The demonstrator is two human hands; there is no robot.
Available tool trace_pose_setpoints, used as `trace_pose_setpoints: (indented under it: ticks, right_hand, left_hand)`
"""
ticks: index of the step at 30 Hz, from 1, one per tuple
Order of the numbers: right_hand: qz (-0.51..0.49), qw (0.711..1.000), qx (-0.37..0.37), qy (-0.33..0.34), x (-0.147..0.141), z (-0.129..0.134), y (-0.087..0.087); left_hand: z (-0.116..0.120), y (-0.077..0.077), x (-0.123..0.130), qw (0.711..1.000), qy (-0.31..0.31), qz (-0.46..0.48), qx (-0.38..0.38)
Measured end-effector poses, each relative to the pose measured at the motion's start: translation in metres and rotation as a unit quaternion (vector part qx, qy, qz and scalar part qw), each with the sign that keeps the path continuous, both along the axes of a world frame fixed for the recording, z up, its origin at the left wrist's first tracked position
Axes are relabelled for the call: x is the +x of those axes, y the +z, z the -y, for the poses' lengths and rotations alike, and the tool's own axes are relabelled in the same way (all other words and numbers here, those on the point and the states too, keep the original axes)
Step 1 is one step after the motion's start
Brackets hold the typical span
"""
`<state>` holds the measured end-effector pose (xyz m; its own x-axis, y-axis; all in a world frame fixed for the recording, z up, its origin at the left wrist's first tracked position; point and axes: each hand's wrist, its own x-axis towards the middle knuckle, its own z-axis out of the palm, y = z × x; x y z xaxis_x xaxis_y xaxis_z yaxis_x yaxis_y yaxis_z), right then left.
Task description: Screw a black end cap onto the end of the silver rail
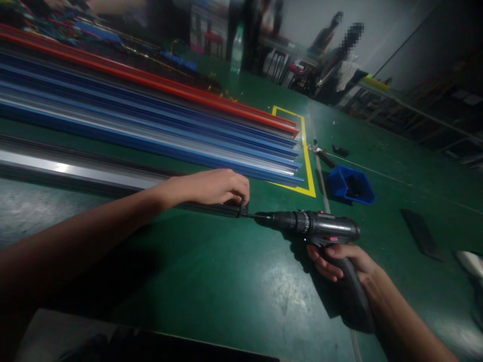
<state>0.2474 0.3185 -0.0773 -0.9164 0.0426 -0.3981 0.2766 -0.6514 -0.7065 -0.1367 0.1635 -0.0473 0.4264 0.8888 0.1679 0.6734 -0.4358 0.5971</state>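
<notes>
My right hand grips a black cordless drill by its handle, with the index finger near the trigger. The drill points left, and its thin bit reaches the end of a long dark metal profile. My left hand rests over that end, fingers curled and pinched on a small black end piece. Whether the bit's tip touches a screw there is too small to tell. The profile runs off to the left edge of the view.
Blue profiles and red profiles lie behind, ending near a yellow tape outline. A blue bin with dark parts stands right of them. Further off are a flat black object, a bottle and other people, blurred.
</notes>
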Motion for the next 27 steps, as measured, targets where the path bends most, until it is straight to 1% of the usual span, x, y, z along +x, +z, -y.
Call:
trace_pose_setpoints:
  ticks: [5,10,17,20,27]
  right_hand:
    - [-0.004,1.0,0.009,-0.003,-0.0007,0.0002,0.0008]
    - [-0.013,1.0,-0.002,0.02,-0.0031,-0.0008,0.001]
    - [0.005,1.0,0.007,0.004,-0.0012,-0.0003,0.0026]
    - [0.016,1.0,0.004,0.006,-0.0001,-0.0012,0.0017]
    - [0.004,1.0,0.018,0.011,-0.0018,-0.0017,0.001]
  left_hand:
    - [-0.0005,-0.0002,0.0001,1.0,0.0,0.002,0.002]
    - [-0.0005,-0.0005,0.0,1.0,0.001,0.002,0.0]
    - [0.0006,0.0004,0.0005,1.0,0.003,0.0,0.003]
    - [0.0004,0.0001,0.0008,1.0,0.004,-0.001,0.004]
    - [0.0006,-0.0009,0.0002,1.0,0.007,-0.003,0.001]
